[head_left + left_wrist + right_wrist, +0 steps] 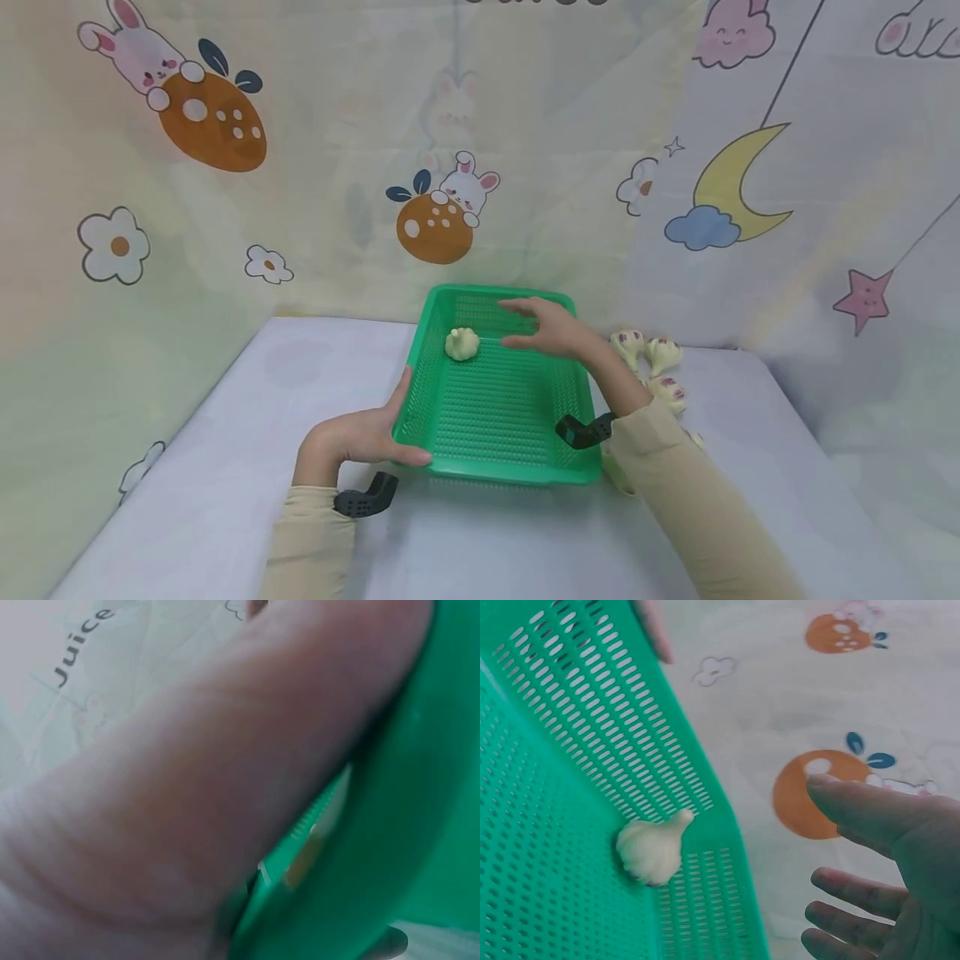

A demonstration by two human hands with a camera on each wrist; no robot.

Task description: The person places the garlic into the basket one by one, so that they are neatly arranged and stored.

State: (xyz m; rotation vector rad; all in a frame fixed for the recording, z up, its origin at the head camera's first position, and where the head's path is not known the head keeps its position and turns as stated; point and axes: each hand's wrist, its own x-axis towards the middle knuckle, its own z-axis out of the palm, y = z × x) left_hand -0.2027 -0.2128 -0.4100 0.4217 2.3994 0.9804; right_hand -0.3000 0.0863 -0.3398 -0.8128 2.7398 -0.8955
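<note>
My left hand (363,433) holds the near left corner of a green plastic basket (495,477), its thumb over the front rim and its fingers along the outer left side. In the left wrist view, the thumb (225,742) fills much of the picture beside the green rim. One pale garlic bulb (462,343) lies inside the basket toward the far left, its stem tilted up. Over the far right part of the basket hovers my right hand (555,327), fingers spread and apart from the thumb, with nothing between them.
Several garlic bulbs (663,356) with purple marks lie on the white table (330,367) to the right of the basket, partly hidden by the right forearm. A patterned cloth wall (322,208) rises right behind the table. Each wrist wears a black camera mount (367,497).
</note>
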